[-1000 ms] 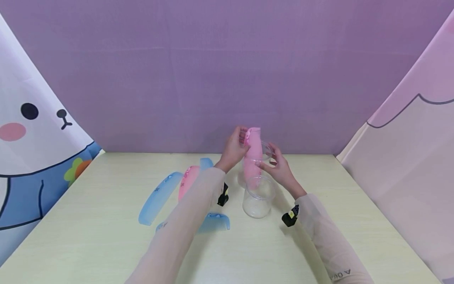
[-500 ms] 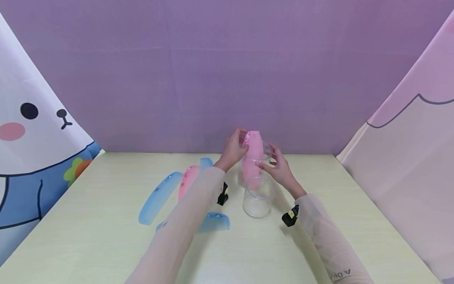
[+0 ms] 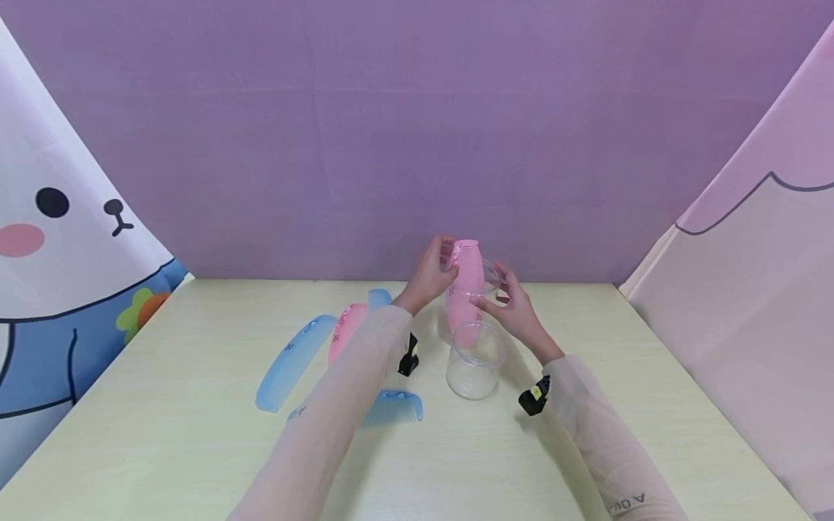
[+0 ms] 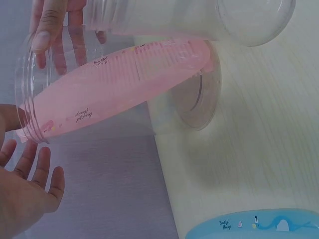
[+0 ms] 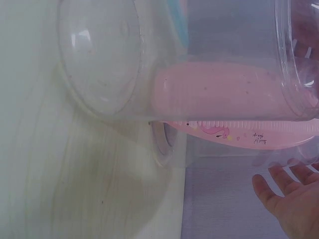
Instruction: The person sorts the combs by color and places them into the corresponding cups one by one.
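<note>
A pink comb (image 3: 467,271) stands upright in a clear jar (image 4: 202,107), its upper end rising past the rim. The left hand (image 3: 426,275) pinches that end, thumb in front. In the left wrist view, several of its other fingers are spread beside the rim. The right hand (image 3: 517,311) grips the jar near its rim, thumb at the front and fingers behind. Two printed labels show on the pink in the left wrist view; whether a second comb is inside I cannot tell. A second clear jar (image 3: 472,380) stands nearer on the table.
Left on the table (image 3: 163,405) lie a long blue comb (image 3: 293,362), another pink comb (image 3: 347,329) and a smaller blue comb (image 3: 395,407). A blue piece (image 3: 378,298) shows behind the left sleeve, which partly covers this group. A purple backdrop (image 3: 391,145) rises behind.
Since one second ago the pink comb has dropped slightly lower in the jar and turned, so its teeth now show. The left hand lowered a little with it; the right hand has stayed put.
</note>
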Available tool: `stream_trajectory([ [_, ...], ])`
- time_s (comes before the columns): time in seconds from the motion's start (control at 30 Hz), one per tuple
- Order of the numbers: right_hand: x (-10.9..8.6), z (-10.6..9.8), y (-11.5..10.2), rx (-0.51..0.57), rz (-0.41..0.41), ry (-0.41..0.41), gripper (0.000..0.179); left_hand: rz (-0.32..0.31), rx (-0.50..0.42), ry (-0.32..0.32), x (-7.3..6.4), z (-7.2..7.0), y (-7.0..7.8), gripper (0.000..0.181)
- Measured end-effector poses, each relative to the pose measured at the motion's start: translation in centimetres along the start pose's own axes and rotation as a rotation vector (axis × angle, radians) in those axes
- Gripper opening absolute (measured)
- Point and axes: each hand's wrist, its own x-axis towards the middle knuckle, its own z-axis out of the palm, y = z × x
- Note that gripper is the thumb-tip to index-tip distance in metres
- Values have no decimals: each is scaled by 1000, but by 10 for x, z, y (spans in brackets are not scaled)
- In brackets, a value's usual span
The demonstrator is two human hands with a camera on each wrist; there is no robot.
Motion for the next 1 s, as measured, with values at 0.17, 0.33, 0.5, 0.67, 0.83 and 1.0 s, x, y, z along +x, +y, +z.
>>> stream_trajectory([
  [0.17,0,-1,0,-2,-2,-6,82,-3,-7,-6,1,0,-1,49],
  [0.33,-6,-3,-19,11,17,-22,81,11,-22,-6,0,-3,-2,48],
  [0.5,-13,-4,-36,8,18,-23,79,83,-29,-4,-2,-10,-5,47],
  [0.67,-9,-5,-26,25,21,-19,81,138,-67,-8,-3,-19,-10,46],
  [0.83,-2,-4,-3,17,-16,-4,83,153,-66,-17,-5,-27,-19,46],
  [1.0,-2,-2,1,-5,-59,19,86,128,-36,-32,-11,-35,-33,46],
])
